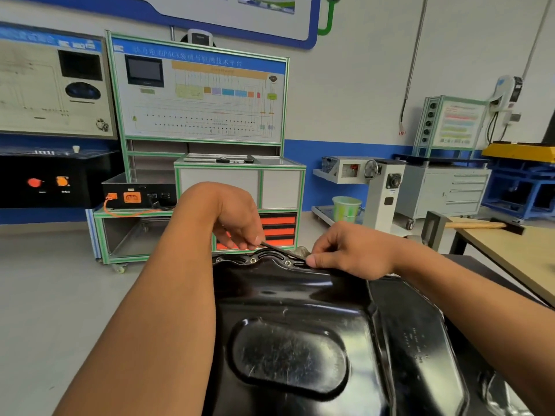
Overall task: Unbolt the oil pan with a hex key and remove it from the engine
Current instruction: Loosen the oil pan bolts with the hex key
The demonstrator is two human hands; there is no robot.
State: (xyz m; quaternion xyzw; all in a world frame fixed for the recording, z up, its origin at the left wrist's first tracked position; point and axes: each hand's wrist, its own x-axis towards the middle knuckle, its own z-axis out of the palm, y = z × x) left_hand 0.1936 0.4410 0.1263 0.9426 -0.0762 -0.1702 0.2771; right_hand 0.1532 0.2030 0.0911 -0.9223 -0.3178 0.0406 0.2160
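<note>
- Unbolting step, I judge: my left hand (237, 219) and right hand (351, 250) both pinch the thin dark metal hex key (277, 249).
- The glossy black stamped-steel oil pan (300, 310) lies just beneath my fingers (310, 261); next, seat the tip squarely and turn.

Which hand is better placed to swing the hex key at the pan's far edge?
Left. The left hand pinches the free end of the hex key, so it likely has the leverage; the right hand pinches the other end at the oil pan flange, steadying it.

Left hand (237, 217), right hand (351, 250) bare. Left forearm (168, 295), right forearm (450, 283) bare to frame edges. Nails short.
</note>
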